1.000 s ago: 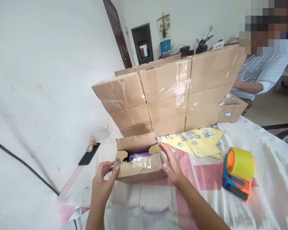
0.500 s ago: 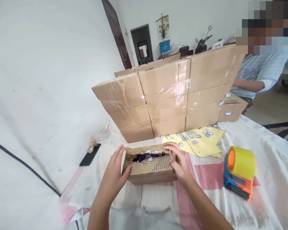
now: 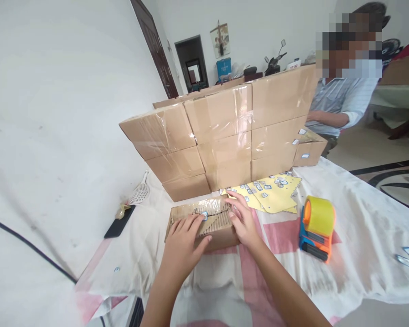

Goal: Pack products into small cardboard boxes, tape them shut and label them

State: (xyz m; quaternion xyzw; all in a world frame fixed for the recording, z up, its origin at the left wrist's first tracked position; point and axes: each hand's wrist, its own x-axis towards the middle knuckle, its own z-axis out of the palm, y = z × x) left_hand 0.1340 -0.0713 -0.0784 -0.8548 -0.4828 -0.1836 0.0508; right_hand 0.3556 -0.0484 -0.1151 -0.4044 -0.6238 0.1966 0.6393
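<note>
Across the small carton [image 3: 222, 240], left hand [image 3: 184, 238] lies fingers extended, right hand [image 3: 244, 221] curls at one end, grip unclear; ragged flaps [image 3: 221, 221] may lift if pressure eases.

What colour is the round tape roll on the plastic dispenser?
Yellow; the tape roll shows best in the head view.

Spreading L hand [image 3: 184, 234] flat on closed-over top of sm. ctn [image 3: 222, 239]; curving R hand [image 3: 244, 222] at its R end. From ctn, on table [image 3: 279, 281]: spotting taped stack of ctns [image 3: 221, 145] at 12 o'clock, yellow sheets [image 3: 277, 202] w/ tiny labels [image 3: 264, 195] at 2, orange/blue tape disp. [image 3: 315, 247] at 3, blk flat item [image 3: 115, 228] at 9, white perf. scoop [image 3: 139, 194] at 10. Farther off, also at 2: seeing person [image 3: 332, 119] in pale shirt [image 3: 356, 97].
</note>
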